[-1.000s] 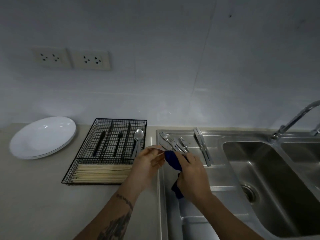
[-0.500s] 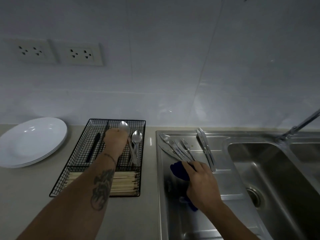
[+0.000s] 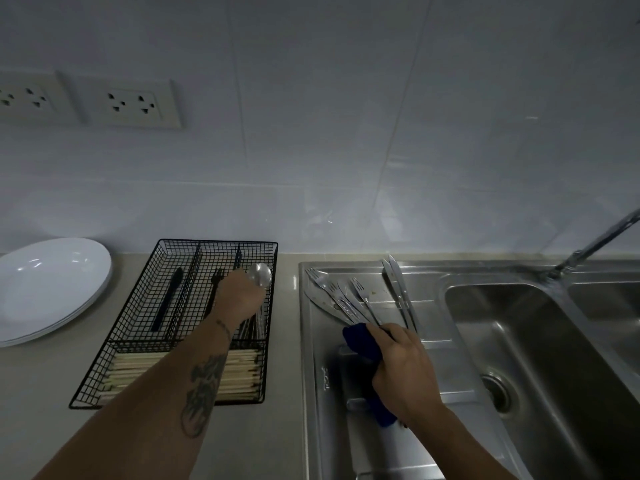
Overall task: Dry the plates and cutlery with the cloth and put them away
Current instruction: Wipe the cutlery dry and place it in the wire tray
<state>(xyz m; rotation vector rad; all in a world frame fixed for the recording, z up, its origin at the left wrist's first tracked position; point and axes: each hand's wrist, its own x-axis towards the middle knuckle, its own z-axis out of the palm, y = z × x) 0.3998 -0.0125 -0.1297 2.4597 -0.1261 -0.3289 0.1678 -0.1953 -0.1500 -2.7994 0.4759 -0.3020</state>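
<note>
My left hand (image 3: 239, 296): over the wire tray (image 3: 138, 327), frame centre-left; spoon (image 3: 260, 274) bowl just beyond my knuckles; grip unclear.
My right hand (image 3: 403, 370): curled round the blue cloth (image 3: 362, 344), below the forks (image 3: 346, 299).

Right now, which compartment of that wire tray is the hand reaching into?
The rightmost long compartment of the wire tray, where the left hand sits beside a spoon; the others hold black cutlery and chopsticks.

left hand (image 3: 240, 296) lowered spoon (image 3: 260, 274) into tray (image 3: 145, 296)
</note>
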